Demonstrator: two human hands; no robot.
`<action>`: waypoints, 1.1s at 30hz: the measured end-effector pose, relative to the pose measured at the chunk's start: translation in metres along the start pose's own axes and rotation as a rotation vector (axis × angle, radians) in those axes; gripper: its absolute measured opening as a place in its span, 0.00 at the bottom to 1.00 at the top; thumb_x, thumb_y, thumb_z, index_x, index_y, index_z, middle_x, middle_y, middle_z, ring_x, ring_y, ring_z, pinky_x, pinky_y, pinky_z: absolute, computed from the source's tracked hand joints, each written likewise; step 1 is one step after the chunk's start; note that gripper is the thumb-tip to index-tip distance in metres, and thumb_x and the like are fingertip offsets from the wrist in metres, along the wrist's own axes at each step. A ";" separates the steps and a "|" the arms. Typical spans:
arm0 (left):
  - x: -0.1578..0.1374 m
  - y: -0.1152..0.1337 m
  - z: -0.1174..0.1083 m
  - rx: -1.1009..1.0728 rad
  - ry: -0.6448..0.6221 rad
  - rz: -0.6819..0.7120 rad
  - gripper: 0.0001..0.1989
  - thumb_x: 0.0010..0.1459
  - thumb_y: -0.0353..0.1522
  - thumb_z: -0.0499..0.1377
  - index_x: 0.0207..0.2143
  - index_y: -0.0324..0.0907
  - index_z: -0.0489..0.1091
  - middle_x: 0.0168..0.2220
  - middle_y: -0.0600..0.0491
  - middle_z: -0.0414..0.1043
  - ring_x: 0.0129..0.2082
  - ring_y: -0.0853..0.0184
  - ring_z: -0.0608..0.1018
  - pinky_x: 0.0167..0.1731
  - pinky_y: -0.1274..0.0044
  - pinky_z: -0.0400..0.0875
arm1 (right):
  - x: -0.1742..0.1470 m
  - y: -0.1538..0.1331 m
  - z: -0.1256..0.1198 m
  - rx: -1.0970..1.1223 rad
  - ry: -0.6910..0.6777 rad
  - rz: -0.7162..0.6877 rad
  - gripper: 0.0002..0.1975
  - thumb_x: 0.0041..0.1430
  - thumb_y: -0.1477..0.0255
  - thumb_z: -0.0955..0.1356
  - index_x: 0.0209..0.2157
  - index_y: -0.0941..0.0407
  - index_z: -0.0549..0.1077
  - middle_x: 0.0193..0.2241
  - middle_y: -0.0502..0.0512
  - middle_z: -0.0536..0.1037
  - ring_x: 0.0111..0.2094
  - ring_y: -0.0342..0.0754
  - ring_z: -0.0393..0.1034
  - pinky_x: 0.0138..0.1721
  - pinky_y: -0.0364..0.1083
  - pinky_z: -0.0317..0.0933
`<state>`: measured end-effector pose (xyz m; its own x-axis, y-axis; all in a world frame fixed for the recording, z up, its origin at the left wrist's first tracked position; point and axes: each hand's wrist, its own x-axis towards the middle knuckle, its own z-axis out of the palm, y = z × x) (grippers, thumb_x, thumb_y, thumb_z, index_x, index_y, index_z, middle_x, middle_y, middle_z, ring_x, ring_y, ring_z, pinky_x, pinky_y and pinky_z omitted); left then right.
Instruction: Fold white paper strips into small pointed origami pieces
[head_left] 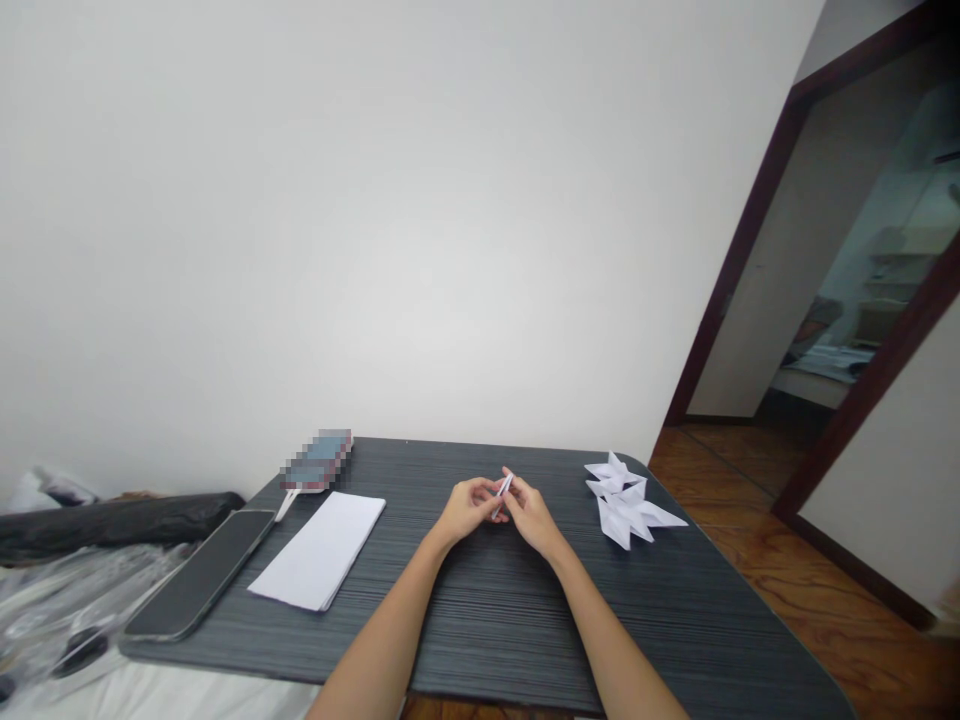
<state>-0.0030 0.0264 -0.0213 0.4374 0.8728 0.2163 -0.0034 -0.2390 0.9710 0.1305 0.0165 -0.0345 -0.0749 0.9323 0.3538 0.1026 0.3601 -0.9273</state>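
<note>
Over the middle of the dark table, my left hand (466, 508) and my right hand (529, 512) meet around a small folded piece of white paper (505, 486). Fingers of both hands pinch it, and they hide much of its shape. It stands tilted, showing a narrow edge. To the right lie several folded white paper figures (628, 508) with pointed tips, grouped close together. A stack of white paper sheets (321, 550) rests on the table to the left of my hands.
A black phone (202, 575) lies along the left edge of the dark table (495, 640). Behind it sits a blurred-out device (319, 462) with a white cable (286, 504). A white wall (465, 250) rises behind the table; a doorway (810, 260) is at the right.
</note>
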 end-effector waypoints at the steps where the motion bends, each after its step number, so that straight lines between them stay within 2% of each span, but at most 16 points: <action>1: -0.001 0.000 0.000 0.027 0.013 0.018 0.19 0.45 0.38 0.56 0.37 0.34 0.64 0.22 0.51 0.70 0.22 0.67 0.75 0.24 0.77 0.70 | 0.000 0.001 0.001 -0.008 0.007 0.001 0.20 0.49 0.71 0.60 0.46 0.59 0.62 0.41 0.59 0.67 0.32 0.45 0.67 0.29 0.43 0.65; 6: -0.002 0.000 0.002 0.105 0.076 0.137 0.16 0.48 0.33 0.53 0.41 0.37 0.63 0.21 0.55 0.69 0.19 0.71 0.73 0.22 0.80 0.68 | -0.002 0.005 0.006 -0.066 0.063 -0.082 0.22 0.46 0.76 0.60 0.46 0.57 0.63 0.41 0.59 0.65 0.32 0.45 0.67 0.26 0.41 0.66; 11: 0.002 0.005 0.000 -0.172 0.120 0.074 0.15 0.46 0.33 0.54 0.38 0.36 0.65 0.24 0.52 0.71 0.25 0.68 0.74 0.29 0.73 0.70 | -0.001 -0.006 0.001 -0.018 0.141 -0.164 0.14 0.48 0.74 0.61 0.38 0.55 0.71 0.41 0.57 0.65 0.39 0.47 0.65 0.34 0.44 0.65; 14: 0.003 0.007 -0.002 -0.331 0.161 0.041 0.13 0.44 0.33 0.56 0.33 0.34 0.68 0.29 0.48 0.72 0.29 0.64 0.74 0.33 0.70 0.69 | -0.001 -0.016 -0.003 0.028 0.123 -0.173 0.11 0.48 0.72 0.63 0.34 0.54 0.73 0.41 0.56 0.67 0.38 0.47 0.65 0.37 0.45 0.63; 17: 0.002 0.006 -0.004 -0.380 0.191 0.016 0.12 0.42 0.34 0.57 0.28 0.33 0.69 0.29 0.47 0.72 0.30 0.63 0.74 0.33 0.71 0.68 | -0.002 -0.022 -0.004 0.033 0.130 -0.161 0.09 0.47 0.71 0.64 0.29 0.54 0.75 0.39 0.55 0.68 0.38 0.47 0.65 0.38 0.46 0.62; 22: 0.002 0.004 -0.001 -0.180 0.185 0.062 0.12 0.41 0.34 0.60 0.27 0.34 0.68 0.28 0.49 0.71 0.25 0.70 0.73 0.28 0.79 0.67 | -0.001 -0.016 -0.002 0.148 0.157 -0.134 0.07 0.42 0.70 0.67 0.26 0.57 0.74 0.37 0.56 0.67 0.35 0.46 0.67 0.38 0.46 0.62; 26: 0.004 0.000 0.000 -0.049 0.161 0.109 0.20 0.40 0.34 0.61 0.37 0.38 0.62 0.31 0.52 0.69 0.20 0.76 0.71 0.21 0.84 0.64 | 0.001 -0.009 -0.002 0.232 0.212 -0.063 0.14 0.37 0.69 0.70 0.31 0.57 0.72 0.38 0.56 0.66 0.35 0.46 0.67 0.39 0.47 0.62; 28: 0.004 -0.003 -0.001 0.007 0.183 0.105 0.22 0.39 0.34 0.61 0.39 0.38 0.60 0.31 0.52 0.69 0.20 0.76 0.71 0.20 0.84 0.64 | 0.002 -0.006 -0.003 0.186 0.221 -0.010 0.11 0.36 0.68 0.70 0.26 0.58 0.73 0.36 0.57 0.67 0.34 0.47 0.67 0.38 0.47 0.62; 30: 0.004 -0.006 0.000 0.065 0.159 0.080 0.19 0.39 0.35 0.61 0.35 0.36 0.63 0.31 0.51 0.70 0.22 0.73 0.72 0.22 0.83 0.64 | 0.002 -0.005 -0.003 0.138 0.234 0.009 0.09 0.37 0.68 0.70 0.21 0.60 0.73 0.33 0.57 0.68 0.33 0.46 0.67 0.37 0.46 0.62; 33: 0.004 -0.009 0.001 0.046 0.015 -0.007 0.17 0.42 0.38 0.58 0.31 0.32 0.66 0.28 0.48 0.72 0.25 0.67 0.74 0.25 0.79 0.67 | 0.001 -0.004 -0.004 0.109 0.262 -0.001 0.09 0.38 0.68 0.69 0.20 0.59 0.73 0.32 0.56 0.70 0.31 0.46 0.67 0.35 0.46 0.62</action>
<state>-0.0005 0.0312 -0.0292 0.4235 0.8808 0.2117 0.0410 -0.2520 0.9668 0.1338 0.0161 -0.0302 0.1855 0.9140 0.3608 -0.0060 0.3682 -0.9297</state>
